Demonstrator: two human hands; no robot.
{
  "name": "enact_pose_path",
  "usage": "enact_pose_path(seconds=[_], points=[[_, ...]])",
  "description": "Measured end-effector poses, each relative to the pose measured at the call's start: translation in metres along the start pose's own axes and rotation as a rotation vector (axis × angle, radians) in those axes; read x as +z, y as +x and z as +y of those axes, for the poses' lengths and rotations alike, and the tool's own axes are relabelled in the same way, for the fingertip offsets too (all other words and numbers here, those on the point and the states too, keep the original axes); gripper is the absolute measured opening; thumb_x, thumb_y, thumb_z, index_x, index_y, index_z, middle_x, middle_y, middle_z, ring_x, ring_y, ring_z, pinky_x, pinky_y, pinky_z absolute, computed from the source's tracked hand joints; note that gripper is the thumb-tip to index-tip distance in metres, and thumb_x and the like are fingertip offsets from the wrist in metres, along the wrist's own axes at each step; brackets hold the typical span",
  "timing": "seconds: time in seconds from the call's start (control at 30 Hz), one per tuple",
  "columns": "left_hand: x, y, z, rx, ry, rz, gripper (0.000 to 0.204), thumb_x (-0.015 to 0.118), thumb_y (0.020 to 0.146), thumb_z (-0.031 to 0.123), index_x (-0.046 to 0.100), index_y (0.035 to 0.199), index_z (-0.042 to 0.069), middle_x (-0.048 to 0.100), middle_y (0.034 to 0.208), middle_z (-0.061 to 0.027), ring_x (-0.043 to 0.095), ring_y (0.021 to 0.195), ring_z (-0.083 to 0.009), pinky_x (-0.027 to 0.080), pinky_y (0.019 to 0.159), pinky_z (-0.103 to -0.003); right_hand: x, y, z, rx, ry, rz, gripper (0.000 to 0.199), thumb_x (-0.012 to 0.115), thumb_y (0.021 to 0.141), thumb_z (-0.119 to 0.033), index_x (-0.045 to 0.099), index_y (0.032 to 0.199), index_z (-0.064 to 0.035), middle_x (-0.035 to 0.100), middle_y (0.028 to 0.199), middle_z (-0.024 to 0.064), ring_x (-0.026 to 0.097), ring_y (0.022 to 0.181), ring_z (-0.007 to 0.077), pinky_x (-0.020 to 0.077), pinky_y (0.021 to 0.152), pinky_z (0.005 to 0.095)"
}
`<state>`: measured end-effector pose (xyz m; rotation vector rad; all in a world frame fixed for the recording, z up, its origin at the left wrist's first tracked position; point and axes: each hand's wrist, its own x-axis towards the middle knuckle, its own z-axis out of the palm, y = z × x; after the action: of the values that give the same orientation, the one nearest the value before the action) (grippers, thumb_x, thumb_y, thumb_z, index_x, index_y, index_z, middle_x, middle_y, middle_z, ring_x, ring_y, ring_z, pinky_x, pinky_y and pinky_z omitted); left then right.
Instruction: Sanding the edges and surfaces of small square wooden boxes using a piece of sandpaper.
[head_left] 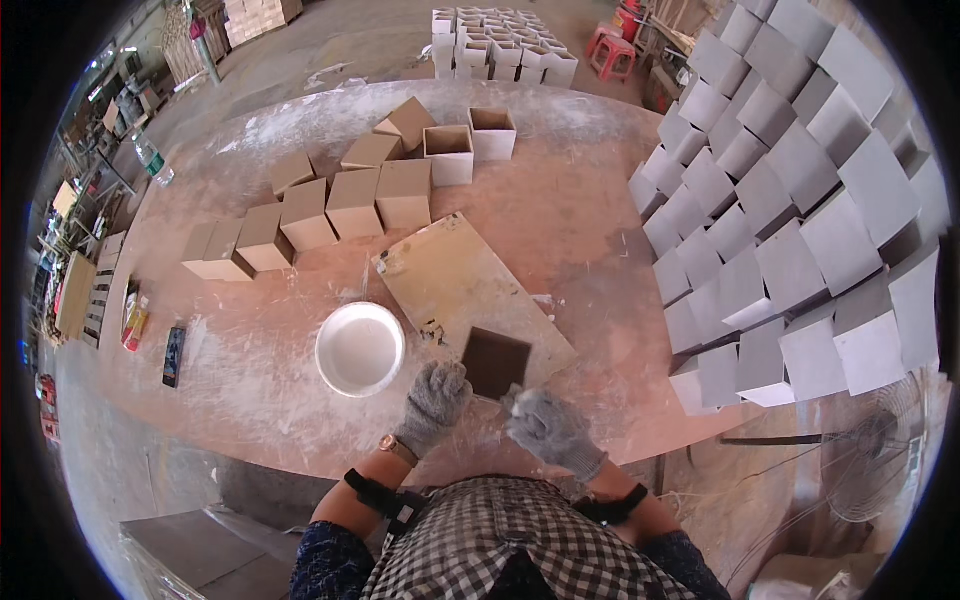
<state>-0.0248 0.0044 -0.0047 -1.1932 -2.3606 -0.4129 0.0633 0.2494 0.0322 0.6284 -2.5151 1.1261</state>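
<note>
An open-topped square box (497, 363), dark inside, stands on the near end of a stained tan board (450, 270) in front of me. My left hand (437, 402), in a grey knitted glove, is closed beside the box's near left corner; what its fingers hold, if anything, is hidden. My right hand (552, 428), gloved the same way, is curled shut near the box's near right corner. Something small may be in its fingers, but I cannot make it out. Left of the board sits a white round bowl (360, 350), pale inside.
Several brown boxes (355, 200) stand in rows at the far left, beside two white-sided open boxes (448, 152). Stacked whitish boxes (780, 260) rise along the right edge. A phone (174, 357) and a plastic bottle (152, 160) lie left. A fan (870, 450) stands at lower right.
</note>
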Motion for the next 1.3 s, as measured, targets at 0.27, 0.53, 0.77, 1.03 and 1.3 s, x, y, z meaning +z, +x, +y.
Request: enact_pose_path(seconds=[0.27,0.53,0.77,1.03,1.3], points=[[-0.005,0.027,0.009,0.27,-0.056,-0.157,0.03,0.06,0.077,0.014,0.068,0.105,0.006,0.064,0.108,-0.0119,0.059,0.114,-0.0321,0.037,0.111,-0.049,-0.033,-0.029,-0.009,0.806,1.012,0.576,0.034,0.071,0.083,-0.001,0.062,0.116,-0.0018,0.069,0.102,0.0049,0.066,0.084,0.0133,0.0545,0.07,0.0249],[-0.064,-0.002,-0.016,0.482,-0.099,-0.007,0.034,0.066,0.067,0.015,0.073,0.099,0.006,0.069,0.107,-0.0128,0.065,0.11,-0.0337,0.048,0.104,-0.049,-0.056,-0.029,-0.01,0.746,1.095,0.748,0.037,0.071,0.085,-0.016,0.06,0.117,-0.003,0.068,0.1,0.0086,0.068,0.082,0.0193,0.057,0.073,0.0288],[-0.103,0.001,-0.02,0.566,-0.008,-0.006,0.032,0.065,0.07,0.015,0.072,0.1,0.008,0.068,0.111,-0.0132,0.064,0.112,-0.0342,0.047,0.106,-0.049,-0.077,0.073,-0.049,0.412,0.867,0.339,0.037,0.068,0.089,-0.017,0.058,0.123,-0.0062,0.068,0.104,0.013,0.068,0.086,0.0207,0.0566,0.076,0.0291],[-0.109,0.0,-0.024,0.476,-0.076,-0.046,0.032,0.067,0.073,0.017,0.071,0.103,0.007,0.067,0.114,-0.0143,0.064,0.111,-0.0343,0.049,0.101,-0.048,-0.084,0.133,-0.115,-0.393,-0.293,-0.084,0.024,0.074,0.081,-0.01,0.062,0.103,-0.0121,0.053,0.077,-0.0019,0.061,0.072,0.0129,0.0503,0.055,0.0269],[-0.154,-0.006,-0.036,0.317,0.093,0.073,0.032,0.066,0.073,0.018,0.073,0.103,0.011,0.067,0.116,-0.009,0.06,0.118,-0.0317,0.046,0.105,-0.048,-0.12,0.064,-0.094,0.227,1.131,0.446,0.028,0.074,0.078,-0.005,0.066,0.104,-0.0046,0.066,0.105,0.0097,0.067,0.091,0.0209,0.0553,0.083,0.0312]])
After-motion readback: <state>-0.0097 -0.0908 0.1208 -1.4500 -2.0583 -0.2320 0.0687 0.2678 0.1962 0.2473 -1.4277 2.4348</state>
